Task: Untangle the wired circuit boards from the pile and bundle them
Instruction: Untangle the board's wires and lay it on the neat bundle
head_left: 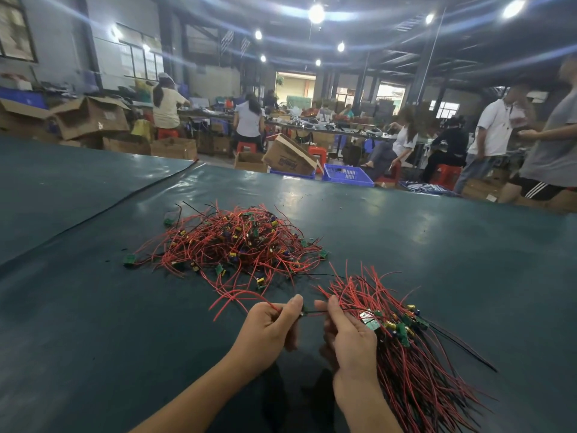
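1. Pinching one wired circuit board (303,311) by its red leads, the left hand (268,326) has its fingers curled tight on the wire. The loose leads trail back toward the pile.
2. The right hand (349,335) is clenched around the bundle (406,357) of gathered boards. Its thumb and forefinger also nip the thin black wire (315,312) running across from the left hand.
3. Likely reason for the hold: the right hand acts as collector, with boards lined up just past the fist and wires fanned out both ways. That would let the new piece slide in alongside.
4. The single board sits in the gap between the hands, touching the left fingertips and just beside the right thumb.
5. The pile (237,242) of tangled red wires and green boards lies on the bench (437,245), beyond both hands and apart from them.
6. The bundle is off the pile, to its near right. Its long wires spill down past the right wrist.
7. Judgement: untangling is partway done, as the pile looks bigger than the bundle.
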`<state>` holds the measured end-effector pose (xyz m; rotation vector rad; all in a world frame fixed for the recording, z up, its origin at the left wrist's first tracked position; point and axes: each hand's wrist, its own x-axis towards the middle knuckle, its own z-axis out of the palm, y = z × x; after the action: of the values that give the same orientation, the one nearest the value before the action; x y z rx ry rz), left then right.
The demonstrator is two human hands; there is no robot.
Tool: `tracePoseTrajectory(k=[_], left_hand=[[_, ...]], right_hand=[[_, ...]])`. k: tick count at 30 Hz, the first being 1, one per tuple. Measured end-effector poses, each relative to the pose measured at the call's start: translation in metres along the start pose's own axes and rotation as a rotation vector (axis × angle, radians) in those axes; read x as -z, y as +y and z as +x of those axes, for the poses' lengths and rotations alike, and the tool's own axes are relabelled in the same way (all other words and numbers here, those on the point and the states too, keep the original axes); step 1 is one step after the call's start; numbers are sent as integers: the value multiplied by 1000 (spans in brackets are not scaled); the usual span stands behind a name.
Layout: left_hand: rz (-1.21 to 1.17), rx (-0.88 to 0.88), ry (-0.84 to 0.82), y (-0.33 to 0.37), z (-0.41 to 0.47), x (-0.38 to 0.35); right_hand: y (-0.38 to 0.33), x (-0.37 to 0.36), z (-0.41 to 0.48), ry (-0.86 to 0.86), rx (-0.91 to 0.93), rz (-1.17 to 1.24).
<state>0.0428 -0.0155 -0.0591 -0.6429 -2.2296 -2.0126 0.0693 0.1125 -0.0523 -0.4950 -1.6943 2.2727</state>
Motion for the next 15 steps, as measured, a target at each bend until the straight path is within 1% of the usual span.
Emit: tracePoseTrajectory(k=[5,8,10,12,15], left_hand=[[-15,-34,-3,5,6,13],[-25,-28,-35,5,5,11],[-54,-4,-46,3,3,8],[-76,12,-31,0,1,6],[-103,9,-33,-1,1,3]], right_hand=[[-14,17,11,122,33,253],[-16,18,11,149,37,297],[-13,15,8,174,44,276],[-7,10,3,160,43,178],[2,-6,-11,-19,98,-24]])
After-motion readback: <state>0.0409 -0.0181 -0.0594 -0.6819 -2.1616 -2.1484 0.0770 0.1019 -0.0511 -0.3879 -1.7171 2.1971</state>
